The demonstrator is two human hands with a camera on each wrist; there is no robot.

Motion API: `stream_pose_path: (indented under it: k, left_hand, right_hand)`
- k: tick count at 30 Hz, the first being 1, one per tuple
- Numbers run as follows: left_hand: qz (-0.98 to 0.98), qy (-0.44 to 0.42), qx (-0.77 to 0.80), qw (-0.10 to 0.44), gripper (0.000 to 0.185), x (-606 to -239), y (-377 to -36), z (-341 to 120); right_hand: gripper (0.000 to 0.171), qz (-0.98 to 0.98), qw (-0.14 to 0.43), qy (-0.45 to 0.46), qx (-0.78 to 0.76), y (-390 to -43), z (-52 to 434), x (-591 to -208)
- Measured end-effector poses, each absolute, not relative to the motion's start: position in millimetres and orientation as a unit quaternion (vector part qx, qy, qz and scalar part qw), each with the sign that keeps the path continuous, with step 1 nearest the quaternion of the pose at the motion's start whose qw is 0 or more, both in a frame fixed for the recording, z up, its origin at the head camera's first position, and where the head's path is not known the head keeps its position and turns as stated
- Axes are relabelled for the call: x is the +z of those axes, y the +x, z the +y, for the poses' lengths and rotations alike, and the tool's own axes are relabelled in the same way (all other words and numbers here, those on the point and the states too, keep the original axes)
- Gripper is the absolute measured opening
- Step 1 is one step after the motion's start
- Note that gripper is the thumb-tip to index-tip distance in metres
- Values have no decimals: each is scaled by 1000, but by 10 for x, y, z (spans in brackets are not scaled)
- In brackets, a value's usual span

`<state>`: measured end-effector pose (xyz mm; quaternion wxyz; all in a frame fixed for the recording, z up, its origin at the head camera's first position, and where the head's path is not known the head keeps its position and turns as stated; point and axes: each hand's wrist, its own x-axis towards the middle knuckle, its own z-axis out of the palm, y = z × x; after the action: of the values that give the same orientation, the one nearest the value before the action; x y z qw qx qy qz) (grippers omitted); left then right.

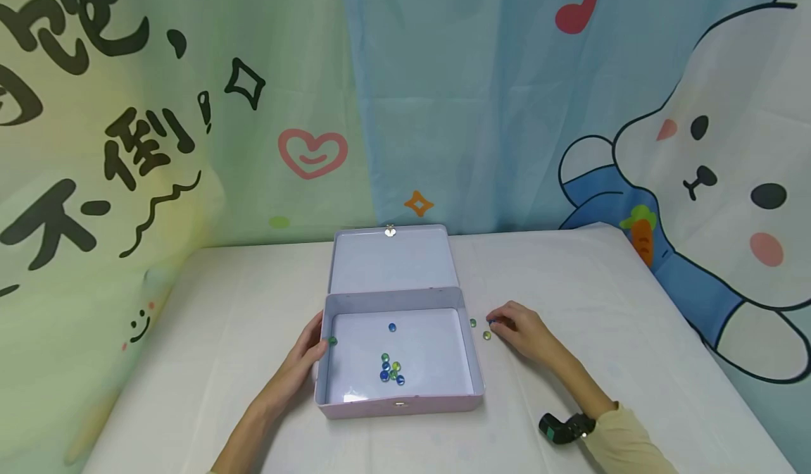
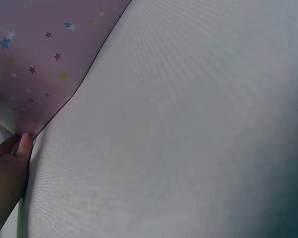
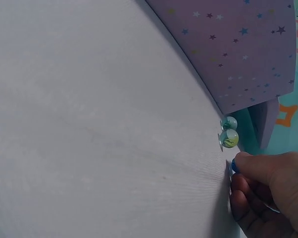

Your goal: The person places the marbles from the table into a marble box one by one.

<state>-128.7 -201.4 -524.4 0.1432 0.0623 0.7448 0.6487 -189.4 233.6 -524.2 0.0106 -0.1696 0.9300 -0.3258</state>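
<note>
Resting against the left wall of the open tin box (image 1: 399,396), our left hand (image 1: 304,361) lies with its fingers fairly straight along the rim, touching it and curled round nothing; a green marble (image 1: 332,341) sits just inside that wall by our fingertips. Our right hand (image 1: 522,329) is on the white tablecloth (image 1: 633,319) just beside the box's right wall, fingers curled and pinching a blue marble (image 3: 234,166) at the tips.

Bare cloth runs wide to the right and left of the box, and a narrower strip lies between its front wall and the near table edge. The raised lid (image 1: 393,259) stands behind the tray, close to the curtain (image 1: 475,94).

We count two loose marbles (image 1: 479,329) on the cloth between the box and our right hand, one single blue marble (image 1: 392,327) mid-tray, and a cluster (image 1: 391,370) of about six, too small to count surely.

From the left wrist we see only a thumb tip, the starred wall and cloth; the right wrist view cuts off most of our hand.
</note>
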Motion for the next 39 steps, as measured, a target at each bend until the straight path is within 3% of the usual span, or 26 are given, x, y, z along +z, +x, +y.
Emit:
stream_pose_path:
  k: [15, 21, 28, 39]
  left_hand:
    - [748, 58, 646, 142, 58, -5247, -1286, -2012]
    - [749, 59, 645, 141, 57, -5248, -1284, -2014]
    - [751, 56, 643, 140, 57, -5244, -1283, -2021]
    - [752, 53, 641, 143, 56, -5262, -1294, -2028]
  right_hand:
    - [17, 919, -51, -158, -358, -2031, 2173, -4759]
    - [21, 906, -25, -160, -391, -2082, 1899, -4425]
    - [15, 886, 10, -240, -397, -2161, 1446, -4110]
    - [13, 849, 107, -367, -365, -2244, 703, -4052]
